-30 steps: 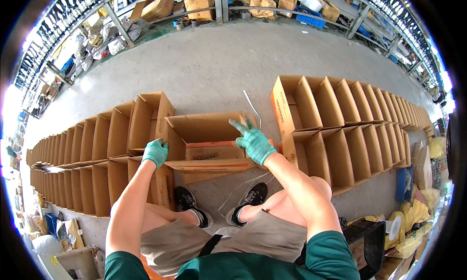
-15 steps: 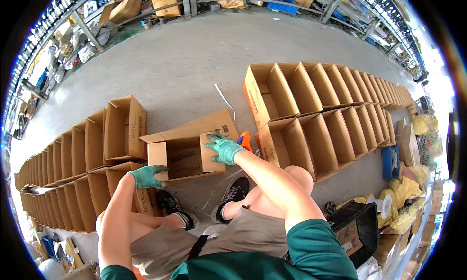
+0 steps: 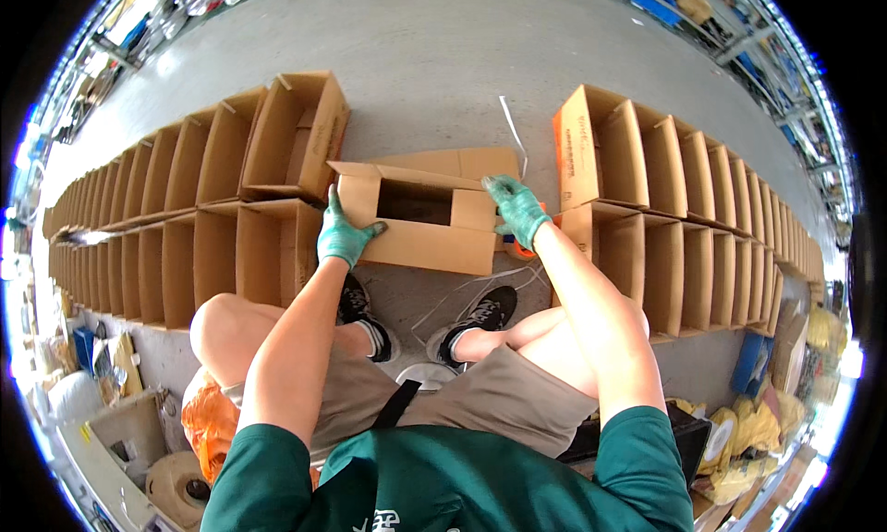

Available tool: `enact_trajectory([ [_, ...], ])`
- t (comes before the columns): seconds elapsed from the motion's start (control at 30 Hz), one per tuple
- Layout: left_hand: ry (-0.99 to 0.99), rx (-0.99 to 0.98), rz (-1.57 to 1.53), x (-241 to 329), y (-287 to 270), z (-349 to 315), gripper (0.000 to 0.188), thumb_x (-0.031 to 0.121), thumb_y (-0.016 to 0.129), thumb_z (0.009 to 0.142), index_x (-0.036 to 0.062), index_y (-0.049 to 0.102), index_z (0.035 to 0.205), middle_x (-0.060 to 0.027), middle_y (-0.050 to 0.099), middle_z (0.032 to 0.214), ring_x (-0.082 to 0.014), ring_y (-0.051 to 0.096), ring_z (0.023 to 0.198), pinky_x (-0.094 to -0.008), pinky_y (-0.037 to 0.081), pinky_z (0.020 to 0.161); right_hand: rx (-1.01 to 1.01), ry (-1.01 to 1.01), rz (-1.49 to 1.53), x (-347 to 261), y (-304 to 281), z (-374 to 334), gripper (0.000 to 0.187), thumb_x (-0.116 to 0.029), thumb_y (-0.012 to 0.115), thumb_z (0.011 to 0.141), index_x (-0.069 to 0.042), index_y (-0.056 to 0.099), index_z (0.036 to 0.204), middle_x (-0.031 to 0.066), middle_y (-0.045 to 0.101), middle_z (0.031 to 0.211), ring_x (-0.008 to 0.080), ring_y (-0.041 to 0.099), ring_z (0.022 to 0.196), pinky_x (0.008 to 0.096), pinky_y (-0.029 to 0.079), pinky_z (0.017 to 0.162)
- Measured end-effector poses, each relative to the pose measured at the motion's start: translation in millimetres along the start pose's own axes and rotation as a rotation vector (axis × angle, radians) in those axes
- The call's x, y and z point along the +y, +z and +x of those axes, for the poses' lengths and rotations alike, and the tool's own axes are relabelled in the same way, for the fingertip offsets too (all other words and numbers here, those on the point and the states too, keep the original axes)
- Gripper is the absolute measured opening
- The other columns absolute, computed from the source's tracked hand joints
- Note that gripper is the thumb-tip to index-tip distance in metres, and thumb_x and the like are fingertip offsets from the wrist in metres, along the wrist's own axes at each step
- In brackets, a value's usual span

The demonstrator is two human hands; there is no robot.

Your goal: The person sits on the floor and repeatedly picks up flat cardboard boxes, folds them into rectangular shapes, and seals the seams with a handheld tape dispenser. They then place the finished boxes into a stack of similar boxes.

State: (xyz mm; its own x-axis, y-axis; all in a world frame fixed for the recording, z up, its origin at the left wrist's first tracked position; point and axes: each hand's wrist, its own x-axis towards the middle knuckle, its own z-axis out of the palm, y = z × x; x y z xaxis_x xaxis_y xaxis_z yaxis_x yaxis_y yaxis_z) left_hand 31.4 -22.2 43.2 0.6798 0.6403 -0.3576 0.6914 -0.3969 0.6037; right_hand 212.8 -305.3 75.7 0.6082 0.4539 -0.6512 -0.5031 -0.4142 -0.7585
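Observation:
A brown cardboard box (image 3: 430, 247) lies in front of my feet, its top partly open and its inside dark. Its short end flaps are folded inward, and a long flap stands raised along the far side. My left hand (image 3: 345, 232), in a green glove, grips the left end with the thumb over the near corner. At the far right corner, my gloved right hand (image 3: 516, 208) holds the box's other end. A flat cardboard piece (image 3: 462, 159) shows behind the box. Partly hidden by my right hand is an orange object (image 3: 523, 251) beside the box.
Long double rows of open cardboard boxes stand at left (image 3: 214, 153) and right (image 3: 661, 162). White straps (image 3: 511, 130) lie on the grey floor. Near my right are a black crate (image 3: 688, 444), a blue bin (image 3: 753, 364) and yellow bags. An orange bag (image 3: 208, 421) sits by my left leg.
My view has turned to the right. My left hand has moved up onto the box's left end, my right hand to its far right corner. The near long side now shows as a broad panel.

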Motion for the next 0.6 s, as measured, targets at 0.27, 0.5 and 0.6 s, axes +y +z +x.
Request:
enact_trajectory([
  [0.27,0.144,0.020,-0.335,-17,-5,3,0.120,0.025,0.089,0.077,0.0197,0.005,0.162,-0.0175,0.035,0.159,-0.0284,0.042,0.142,-0.0373,0.036,0.118,0.103,-0.467,-0.577,65,-7,37,0.053,0.000,0.066,0.089,-0.019,0.058,0.138,0.0193,0.008,0.169,0.0333,0.015,0.155,0.0375,0.026,0.123],
  [0.5,0.163,0.126,-0.465,-43,39,32,0.043,0.028,0.053,0.105,0.0136,0.044,0.144,-0.0194,0.045,0.132,-0.0326,0.050,0.121,-0.0423,0.044,0.104,0.232,-0.445,-0.625,50,-4,45,0.056,-0.029,0.072,0.091,-0.013,0.054,0.142,0.0226,0.020,0.165,0.0362,0.022,0.153,0.0431,0.030,0.121],
  [0.6,0.314,0.266,-0.036,-90,39,54,0.013,0.017,0.052,0.099,0.0136,0.057,0.110,-0.0070,0.052,0.101,-0.0225,0.052,0.094,-0.0376,0.045,0.079,0.254,-0.361,-0.848,35,-3,14,0.065,-0.038,0.074,0.088,-0.007,0.054,0.141,0.0247,0.042,0.153,0.0374,0.037,0.144,0.0448,0.031,0.120],
])
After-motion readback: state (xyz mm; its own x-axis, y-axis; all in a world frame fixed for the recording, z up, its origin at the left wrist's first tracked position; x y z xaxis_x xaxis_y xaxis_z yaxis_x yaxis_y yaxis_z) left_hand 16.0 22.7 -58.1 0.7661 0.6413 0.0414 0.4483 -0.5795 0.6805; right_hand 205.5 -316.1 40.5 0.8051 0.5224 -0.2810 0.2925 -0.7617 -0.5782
